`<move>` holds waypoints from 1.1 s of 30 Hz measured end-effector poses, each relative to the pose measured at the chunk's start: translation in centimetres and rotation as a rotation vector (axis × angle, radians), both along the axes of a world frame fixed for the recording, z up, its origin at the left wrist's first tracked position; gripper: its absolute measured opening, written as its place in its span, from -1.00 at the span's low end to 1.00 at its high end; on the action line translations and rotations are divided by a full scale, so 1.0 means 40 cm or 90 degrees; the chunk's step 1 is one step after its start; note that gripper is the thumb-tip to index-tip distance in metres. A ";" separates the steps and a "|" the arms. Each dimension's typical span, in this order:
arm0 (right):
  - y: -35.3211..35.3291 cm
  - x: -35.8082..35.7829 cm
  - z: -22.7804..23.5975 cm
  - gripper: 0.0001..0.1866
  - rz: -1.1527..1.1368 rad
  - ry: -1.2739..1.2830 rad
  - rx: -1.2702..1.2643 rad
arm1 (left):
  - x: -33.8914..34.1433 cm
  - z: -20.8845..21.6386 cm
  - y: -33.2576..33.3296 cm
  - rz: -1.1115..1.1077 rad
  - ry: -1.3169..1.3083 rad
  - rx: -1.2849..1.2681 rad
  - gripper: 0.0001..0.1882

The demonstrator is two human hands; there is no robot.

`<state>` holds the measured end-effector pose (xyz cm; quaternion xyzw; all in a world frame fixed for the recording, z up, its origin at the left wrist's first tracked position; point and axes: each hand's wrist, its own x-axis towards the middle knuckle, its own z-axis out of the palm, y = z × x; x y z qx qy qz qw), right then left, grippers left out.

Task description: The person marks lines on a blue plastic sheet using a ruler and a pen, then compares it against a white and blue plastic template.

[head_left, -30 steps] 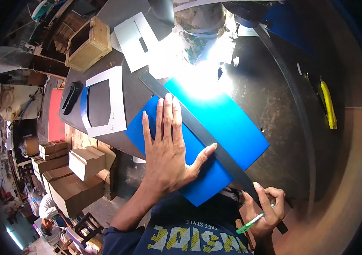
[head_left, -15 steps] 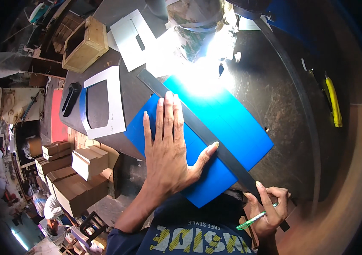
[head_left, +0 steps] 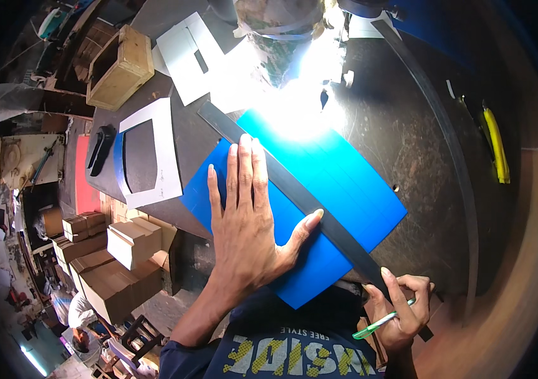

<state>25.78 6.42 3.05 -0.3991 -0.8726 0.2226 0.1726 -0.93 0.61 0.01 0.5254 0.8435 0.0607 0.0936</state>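
A blue sheet point(head_left: 360, 199) with faint lines on it lies slantwise on the dark table in front of me. Across it runs a long dark straightedge point(head_left: 345, 242), from upper left to lower right. My left hand point(head_left: 244, 237) is spread flat on the sheet, fingers stretched, its fingertips and thumb resting on the straightedge. At the straightedge's near right end, my right hand point(head_left: 409, 314) is closed round a green-and-white pen point(head_left: 370, 329). Its thumb and forefinger also touch the straightedge there.
A yellow cutter point(head_left: 496, 145) lies at the right. White cut-out templates point(head_left: 167, 161), a black tool point(head_left: 101, 150) and a wooden box point(head_left: 120, 72) are at the left. A bright light glares at the back. Cardboard boxes point(head_left: 114, 284) stand below the table's left edge.
The whole view has shifted very slightly. Both hands, the straightedge and the blue sheet keep their places relative to one another.
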 end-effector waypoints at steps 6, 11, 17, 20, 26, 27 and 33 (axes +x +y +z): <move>0.010 -0.006 -0.011 -0.51 0.024 0.015 0.022 | -0.002 0.028 0.008 0.009 0.031 -0.025 0.28; 0.009 0.008 -0.018 -0.48 0.027 0.026 0.030 | 0.003 0.012 0.007 0.012 0.031 -0.008 0.36; 0.006 0.012 -0.021 -0.46 0.018 0.030 0.028 | 0.009 0.011 0.011 0.017 0.030 -0.003 0.37; 0.004 0.012 -0.018 -0.46 0.014 0.027 0.028 | 0.009 0.013 0.012 0.013 0.026 -0.014 0.42; 0.008 0.004 -0.017 -0.48 0.020 0.019 0.047 | 0.006 0.003 0.006 0.011 0.033 -0.007 0.43; 0.009 0.001 -0.017 -0.49 0.021 0.021 0.066 | 0.006 0.000 0.005 0.013 0.035 0.001 0.42; 0.011 0.002 -0.018 -0.48 0.026 0.020 0.068 | 0.006 -0.004 0.003 0.013 0.043 0.011 0.41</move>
